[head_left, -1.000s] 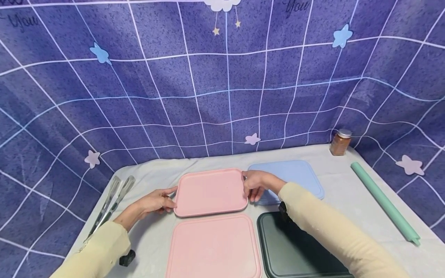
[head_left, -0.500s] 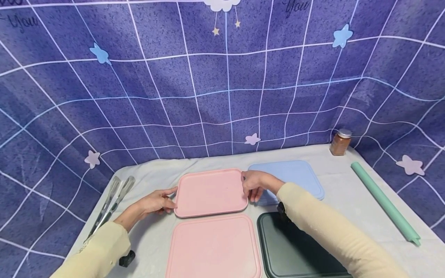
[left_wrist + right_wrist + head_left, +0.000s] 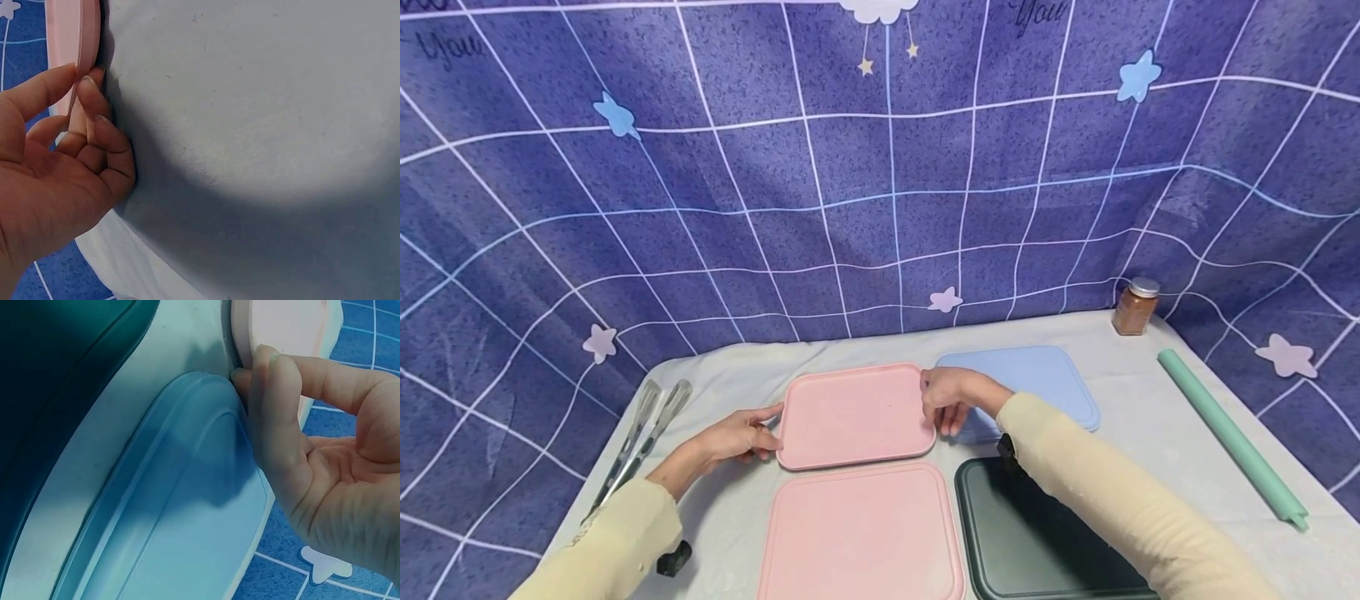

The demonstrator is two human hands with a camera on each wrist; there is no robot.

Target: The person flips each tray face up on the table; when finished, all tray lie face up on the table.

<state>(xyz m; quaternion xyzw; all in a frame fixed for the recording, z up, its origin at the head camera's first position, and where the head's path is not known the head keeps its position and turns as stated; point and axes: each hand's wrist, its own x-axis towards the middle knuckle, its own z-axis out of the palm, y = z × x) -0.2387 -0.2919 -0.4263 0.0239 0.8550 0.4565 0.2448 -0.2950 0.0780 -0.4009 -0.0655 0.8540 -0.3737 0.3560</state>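
Note:
A pink tray [image 3: 856, 417] with rounded corners and a raised rim lies at the back middle of the table. On its left end my left hand [image 3: 732, 437] pinches the rim; the left wrist view shows the thumb on the edge of the tray [image 3: 91, 31] and curled fingers by its side. My right hand [image 3: 950, 398] holds the opposite end, thumb and fingertips at the tray's corner [image 3: 242, 334] in the right wrist view. Under the right hand's palm side sits a light blue lid-like panel [image 3: 1037, 383], partly covered by hand and sleeve.
In front lie a larger pink panel [image 3: 861, 533] and a dark green one [image 3: 1045, 542], both running out of view. Metal tongs [image 3: 643, 433] lie left. A green roll [image 3: 1228, 437] and a brown-filled jar [image 3: 1135, 307] are at the right. A purple curtain [image 3: 850, 183] hangs behind.
Almost nothing differs. The right sleeve has shifted very slightly left since a second ago; both hands stay on the pink tray, which keeps its place.

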